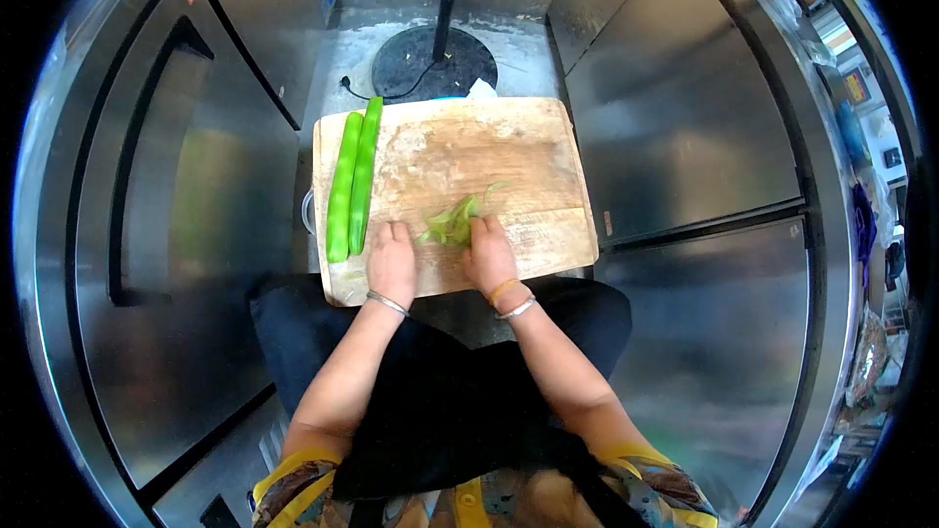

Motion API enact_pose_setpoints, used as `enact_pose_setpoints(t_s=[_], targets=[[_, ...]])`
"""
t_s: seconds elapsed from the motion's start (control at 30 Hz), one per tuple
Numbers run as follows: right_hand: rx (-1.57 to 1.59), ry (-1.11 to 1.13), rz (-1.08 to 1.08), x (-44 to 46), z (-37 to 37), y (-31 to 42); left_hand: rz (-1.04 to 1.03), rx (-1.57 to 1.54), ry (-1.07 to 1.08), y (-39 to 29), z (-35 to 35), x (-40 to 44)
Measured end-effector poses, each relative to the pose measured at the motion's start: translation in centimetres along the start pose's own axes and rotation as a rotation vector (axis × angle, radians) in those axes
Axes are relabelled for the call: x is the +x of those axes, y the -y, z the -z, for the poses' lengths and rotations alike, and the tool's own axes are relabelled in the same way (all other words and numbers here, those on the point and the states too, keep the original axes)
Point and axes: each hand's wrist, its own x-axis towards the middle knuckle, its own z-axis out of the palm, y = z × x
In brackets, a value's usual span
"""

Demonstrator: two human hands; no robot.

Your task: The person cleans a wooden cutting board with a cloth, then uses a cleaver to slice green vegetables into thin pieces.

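Two long, slender, bright green vegetables (pixel 353 186) lie side by side along the left of a worn wooden cutting board (pixel 460 147). Near the board's front edge is a small loose heap of thin pale green peelings (pixel 450 223). My right hand (pixel 491 256) is curled in against the right side of this heap, its fingers on the peelings. My left hand (pixel 392 266) rests on the board between the vegetables and the heap, fingers stretched forward and holding nothing. The undersides of both hands are hidden.
Behind the board stands a black post on a round base (pixel 411 54), with a cable and plug (pixel 345 84) on the floor. Steel cabinets (pixel 675 108) rise close on both sides. Bags and small items crowd a shelf (pixel 871 352) at the far right.
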Motion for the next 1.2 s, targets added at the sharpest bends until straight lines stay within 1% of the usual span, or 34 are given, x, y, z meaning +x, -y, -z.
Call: enact_pose_setpoints(t_s=[0.03,0.1,0.17,0.23,0.27,0.3,0.37,0.4,0.43,0.5,0.53,0.57,0.6,0.63,0.67,0.7,0.77,0.8,0.83,0.9,0.97,1.0,1.03,1.07,1.1,1.17,1.2], targets=[[0.056,0.031,0.013,0.7,-0.1,0.3,-0.002,0.003,-0.005,-0.3,0.0,0.0],[0.032,0.005,0.046,2.7,1.4,-0.7,-0.17,-0.152,0.001,-1.2,0.4,-0.2],[0.01,-0.013,0.069,4.6,2.6,-1.6,-0.173,-0.203,-0.032,-1.0,2.2,-0.7],[-0.193,-0.051,-0.09,6.1,3.3,-2.1,-0.173,-0.118,-0.037,0.0,3.9,-1.9],[-0.212,-0.024,-0.158,6.3,3.3,-1.8,-0.116,-0.104,-0.023,0.3,4.3,-2.8],[-0.209,-0.028,-0.152,6.4,2.3,-1.6,-0.115,-0.1,-0.03,0.8,4.2,-3.6],[-0.252,0.114,0.024,5.4,-0.9,-1.4,-0.107,-0.003,-0.057,1.8,3.1,-4.9],[-0.252,0.115,0.025,4.2,-1.4,0.0,-0.147,-0.026,-0.134,2.6,1.7,-4.6],[-0.202,0.079,0.059,3.0,-1.3,1.9,-0.147,-0.029,-0.135,2.5,1.5,-4.0],[-0.162,0.039,0.091,1.4,-1.0,2.7,-0.146,-0.11,-0.055,1.4,1.0,-2.3],[-0.04,0.044,0.15,1.1,-0.9,2.6,-0.169,-0.125,-0.105,0.6,0.3,-1.3],[0.08,0.053,0.209,0.9,-0.6,2.3,-0.172,-0.132,-0.11,-0.1,-0.2,-0.4],[0.096,0.131,0.125,0.8,0.6,2.0,-0.191,-0.284,-0.101,-0.7,-0.6,0.3],[0.088,0.131,0.125,0.7,1.9,1.6,-0.211,-0.434,-0.092,-1.0,-0.8,0.9],[0.038,0.112,0.092,0.5,3.1,1.2,-0.168,-0.499,-0.087,-1.1,-1.0,1.3],[-0.011,0.092,0.057,0.5,4.2,0.6,-0.172,-0.505,-0.087,-1.2,-0.8,1.4],[-0.053,0.106,0.019,1.9,4.2,-2.0,-0.123,-0.455,-0.164,-1.4,0.3,1.4],[-0.12,0.098,0.038,2.7,4.3,-2.6,-0.169,-0.34,-0.206,-1.2,0.6,1.6],[-0.188,0.093,0.058,3.4,4.4,-2.7,-0.165,-0.341,-0.2,-1.1,0.5,1.8],[-0.192,0.081,0.087,4.9,4.0,-2.4,-0.199,-0.241,-0.103,-1.1,0.3,2.2],[-0.282,0.131,-0.031,5.8,3.6,-2.1,-0.211,-0.231,-0.062,-2.1,-0.7,2.0],[-0.284,0.131,-0.032,5.6,3.7,-2.1,-0.224,-0.222,-0.02,-2.8,-0.9,1.8],[-0.264,0.187,-0.008,5.2,3.7,-2.1,-0.224,-0.224,-0.019,-3.0,-1.0,1.5],[-0.245,0.243,0.015,4.7,3.8,-2.2,-0.234,-0.266,0.017,-3.3,-1.0,1.1],[-0.249,0.244,0.009,3.7,3.9,-1.6,-0.246,-0.309,0.056,-3.5,-1.1,0.9],[-0.162,0.277,-0.054,1.4,4.0,0.7,-0.248,-0.375,0.06,-3.0,-1.3,0.7],[-0.179,0.269,-0.052,0.7,3.9,1.1,-0.244,-0.434,0.06,-2.6,-1.4,0.6]])
